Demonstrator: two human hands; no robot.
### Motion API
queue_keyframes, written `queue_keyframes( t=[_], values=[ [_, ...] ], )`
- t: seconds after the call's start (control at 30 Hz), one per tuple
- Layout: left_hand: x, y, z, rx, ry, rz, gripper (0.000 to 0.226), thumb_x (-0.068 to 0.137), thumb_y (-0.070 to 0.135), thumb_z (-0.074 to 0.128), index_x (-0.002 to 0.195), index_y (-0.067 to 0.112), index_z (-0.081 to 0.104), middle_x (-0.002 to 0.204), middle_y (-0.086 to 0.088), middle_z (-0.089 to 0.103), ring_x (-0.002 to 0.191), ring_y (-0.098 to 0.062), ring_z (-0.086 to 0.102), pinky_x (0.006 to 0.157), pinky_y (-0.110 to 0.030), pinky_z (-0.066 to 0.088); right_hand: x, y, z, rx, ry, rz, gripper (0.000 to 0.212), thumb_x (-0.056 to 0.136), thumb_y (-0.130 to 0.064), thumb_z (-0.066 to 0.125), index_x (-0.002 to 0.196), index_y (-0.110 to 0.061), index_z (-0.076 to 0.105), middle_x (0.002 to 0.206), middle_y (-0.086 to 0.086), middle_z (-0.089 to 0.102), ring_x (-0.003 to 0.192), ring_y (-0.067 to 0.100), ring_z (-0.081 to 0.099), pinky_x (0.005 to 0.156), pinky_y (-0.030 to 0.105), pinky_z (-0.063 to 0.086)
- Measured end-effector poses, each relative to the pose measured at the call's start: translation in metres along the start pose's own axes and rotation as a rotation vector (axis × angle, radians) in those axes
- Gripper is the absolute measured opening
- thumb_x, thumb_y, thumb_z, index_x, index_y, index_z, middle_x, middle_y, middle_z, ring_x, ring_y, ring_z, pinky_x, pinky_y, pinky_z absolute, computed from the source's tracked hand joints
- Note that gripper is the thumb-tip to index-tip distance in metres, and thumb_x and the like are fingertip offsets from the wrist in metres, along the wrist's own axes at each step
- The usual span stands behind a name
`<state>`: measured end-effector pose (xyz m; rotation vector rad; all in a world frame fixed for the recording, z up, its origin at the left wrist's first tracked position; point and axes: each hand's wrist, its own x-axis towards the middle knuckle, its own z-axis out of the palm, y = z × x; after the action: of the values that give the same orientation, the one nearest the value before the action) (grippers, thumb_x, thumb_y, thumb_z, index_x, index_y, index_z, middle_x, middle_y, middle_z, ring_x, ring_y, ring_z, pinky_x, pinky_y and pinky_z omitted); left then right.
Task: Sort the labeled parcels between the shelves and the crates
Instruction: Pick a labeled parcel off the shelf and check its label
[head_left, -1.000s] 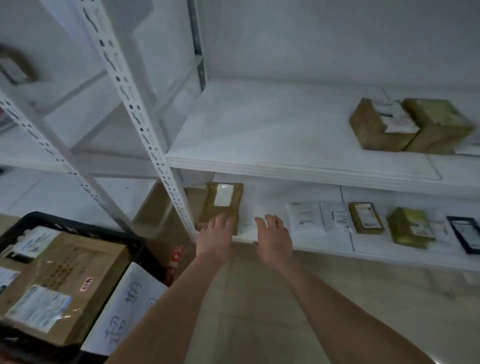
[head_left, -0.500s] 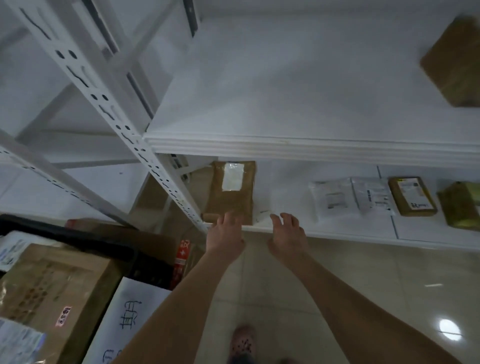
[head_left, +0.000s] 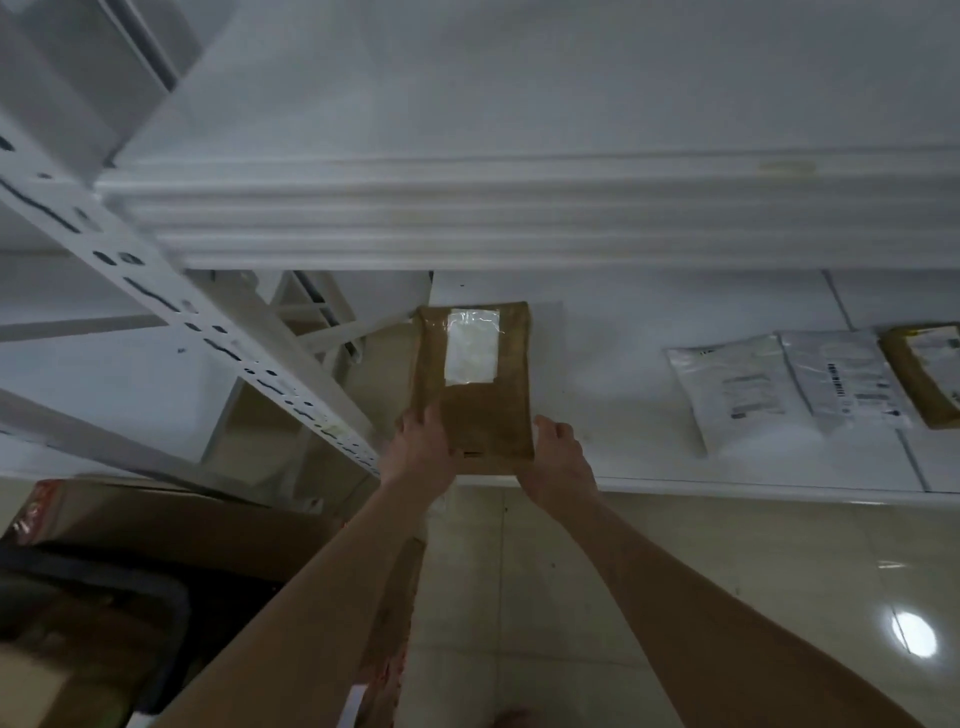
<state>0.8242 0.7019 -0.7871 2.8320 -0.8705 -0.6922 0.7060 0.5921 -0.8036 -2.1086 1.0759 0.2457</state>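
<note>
Though only reaching before, left hand (head_left: 423, 452) and right hand (head_left: 560, 464) now pinch near corners of flat brown labelled parcel (head_left: 485, 402): pickup seemingly begun.

We look down on a floor (head_left: 675, 561) of glossy beige tiles that fills the lower right of the view. Thin grout lines cross it, and a few dark specks are scattered over it. Near the right edge a round white glare (head_left: 914, 633) from a lamp shines on the tiles, with a fainter streak just above it. More of the same beige floor shows further back, left of centre. At the left we see a big brown cardboard box (head_left: 156, 514) lying low, with red printed tape (head_left: 36, 506) on its near corner. At the bottom edge a sliver of white paper (head_left: 355, 702) pokes into view; we cannot read it.
</note>
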Motion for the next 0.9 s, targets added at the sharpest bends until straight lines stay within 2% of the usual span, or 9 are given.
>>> queue_keyframes(
  t=[0.1, 0.17, 0.3, 0.37, 0.47, 0.57, 0.67, 0.8, 0.9],
  values=[
    [0.030, -0.001, 0.003, -0.112, -0.045, -0.063, 0.070, 0.093, 0.029, 0.055, 0.148, 0.012, 0.015, 0.147, -0.018, 0.026, 0.129, -0.036, 0.042, 0.102, -0.048, 0.043, 0.024, 0.003, 0.008, 0.127, 0.009, 0.029, 0.069, 0.089, -0.034, 0.060, 0.145, -0.014, 0.025, 0.141, 0.010, 0.033, 0.120, 0.030, 0.048, 0.091, 0.039, 0.043],
    [0.046, -0.002, 0.007, -0.212, -0.088, -0.125, 0.076, 0.094, 0.029, 0.054, 0.150, 0.010, 0.007, 0.149, -0.020, 0.024, 0.132, -0.038, 0.038, 0.105, -0.049, 0.039, 0.037, 0.006, 0.012, 0.198, -0.007, 0.031, 0.069, 0.089, -0.034, 0.061, 0.144, -0.010, 0.026, 0.142, 0.012, 0.035, 0.122, 0.031, 0.046, 0.093, 0.038, 0.041],
    [0.053, 0.005, 0.021, -0.212, -0.154, -0.148, 0.074, 0.093, 0.034, 0.055, 0.147, 0.003, 0.016, 0.137, -0.018, 0.046, 0.122, -0.033, 0.049, 0.100, -0.043, 0.043, 0.046, 0.020, 0.017, 0.268, -0.055, 0.005, 0.062, 0.092, -0.032, 0.059, 0.143, -0.009, 0.032, 0.138, 0.013, 0.048, 0.124, 0.028, 0.047, 0.099, 0.036, 0.039],
    [0.046, 0.017, 0.030, -0.215, -0.152, -0.132, 0.074, 0.093, 0.034, 0.055, 0.148, 0.005, 0.015, 0.139, -0.019, 0.041, 0.121, -0.034, 0.049, 0.098, -0.042, 0.044, 0.041, 0.028, 0.017, 0.283, -0.099, 0.038, 0.062, 0.093, -0.034, 0.057, 0.145, -0.011, 0.031, 0.136, 0.012, 0.053, 0.122, 0.028, 0.051, 0.100, 0.038, 0.043],
    [0.039, 0.032, 0.037, -0.240, -0.096, -0.116, 0.073, 0.092, 0.029, 0.056, 0.149, 0.009, 0.015, 0.143, -0.019, 0.030, 0.126, -0.036, 0.042, 0.101, -0.043, 0.041, 0.034, 0.040, 0.013, 0.277, -0.165, 0.092, 0.069, 0.092, -0.041, 0.057, 0.148, -0.011, 0.029, 0.141, 0.011, 0.050, 0.127, 0.026, 0.049, 0.100, 0.032, 0.039],
    [0.047, 0.025, 0.028, -0.189, 0.014, -0.140, 0.066, 0.091, 0.024, 0.056, 0.145, 0.009, 0.021, 0.146, -0.020, 0.026, 0.127, -0.036, 0.041, 0.097, -0.046, 0.045, 0.035, 0.046, 0.007, 0.287, -0.129, 0.092, 0.072, 0.091, -0.043, 0.058, 0.149, -0.010, 0.028, 0.145, 0.012, 0.044, 0.131, 0.026, 0.044, 0.103, 0.034, 0.037],
    [0.062, 0.008, 0.019, -0.240, -0.010, -0.244, 0.070, 0.091, 0.023, 0.058, 0.146, 0.007, 0.017, 0.149, -0.020, 0.023, 0.133, -0.036, 0.034, 0.101, -0.050, 0.042, 0.043, 0.039, 0.010, 0.322, -0.103, 0.043, 0.067, 0.094, -0.039, 0.055, 0.148, -0.009, 0.028, 0.145, 0.012, 0.044, 0.129, 0.028, 0.045, 0.100, 0.035, 0.040],
    [0.067, -0.003, 0.021, -0.374, -0.123, -0.265, 0.068, 0.090, 0.028, 0.061, 0.143, 0.002, 0.026, 0.136, -0.018, 0.047, 0.121, -0.033, 0.049, 0.098, -0.040, 0.042, 0.042, 0.029, 0.025, 0.304, -0.066, -0.015, 0.055, 0.095, -0.033, 0.052, 0.145, -0.019, 0.035, 0.131, 0.006, 0.057, 0.116, 0.025, 0.055, 0.093, 0.036, 0.046],
    [0.058, -0.002, 0.030, -0.281, -0.166, -0.251, 0.067, 0.090, 0.034, 0.059, 0.141, 0.002, 0.029, 0.131, -0.017, 0.049, 0.115, -0.033, 0.053, 0.094, -0.041, 0.047, 0.035, 0.040, 0.021, 0.190, -0.067, 0.082, 0.049, 0.095, -0.036, 0.049, 0.140, -0.016, 0.041, 0.124, 0.008, 0.059, 0.111, 0.026, 0.058, 0.093, 0.039, 0.048]
  ],
)
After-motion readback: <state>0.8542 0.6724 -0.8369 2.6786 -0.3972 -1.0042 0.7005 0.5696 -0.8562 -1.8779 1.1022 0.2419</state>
